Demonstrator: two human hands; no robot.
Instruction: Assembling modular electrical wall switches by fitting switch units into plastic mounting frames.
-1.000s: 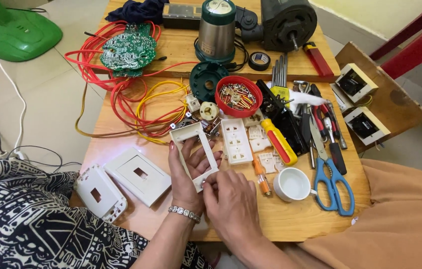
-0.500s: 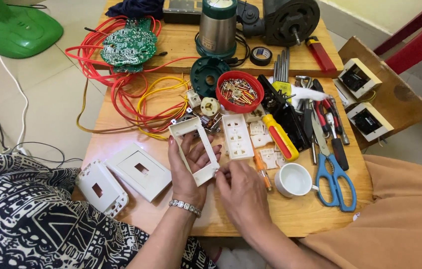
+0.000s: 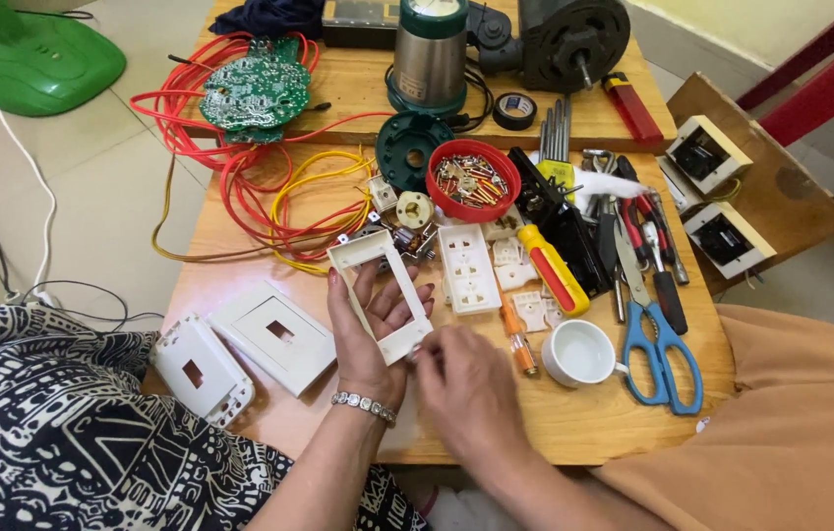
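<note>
My left hand holds a white rectangular socket frame upright over the wooden table, fingers showing through its opening. My right hand is beside it, its fingertips touching the frame's lower corner. A white socket strip lies flat just right of the frame. Two white switch cover plates rest on the table left of my left hand.
A small orange screwdriver, white cup, blue scissors and yellow-red screwdriver lie to the right. A red bowl of screws, red and yellow wires, a green circuit board, a metal cylinder and a motor stand behind.
My right hand has slid slightly right and down to the frame's lower corner. The frame stays in my left hand.
</note>
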